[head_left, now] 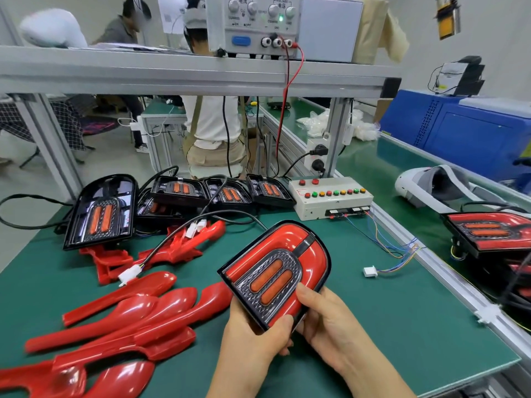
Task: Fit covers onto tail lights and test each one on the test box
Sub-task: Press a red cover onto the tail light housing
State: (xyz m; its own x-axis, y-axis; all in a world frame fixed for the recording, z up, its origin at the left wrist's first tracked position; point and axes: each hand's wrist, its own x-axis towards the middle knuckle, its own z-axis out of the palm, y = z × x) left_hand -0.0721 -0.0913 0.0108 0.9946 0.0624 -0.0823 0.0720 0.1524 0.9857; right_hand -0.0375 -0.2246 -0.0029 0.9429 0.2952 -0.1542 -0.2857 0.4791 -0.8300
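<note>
I hold a tail light (275, 271) with a red cover fitted on it, tilted above the green mat. My left hand (253, 337) grips its lower edge, thumb on the front. My right hand (324, 320) grips the lower right side, thumb on the red cover. Its black cable runs back to a white plug (196, 228). The white test box (330, 198) with coloured buttons stands behind, and its loose white connector (369, 272) lies on the mat. Several uncovered tail lights (100, 214) lie at the back left. Loose red covers (123, 317) are piled at the left.
A power supply (253, 24) sits on the shelf above, with red and black leads hanging down. A conveyor belt (402, 179) runs along the right, carrying a covered tail light (488, 234) and a white headset (436, 188). People work behind the bench.
</note>
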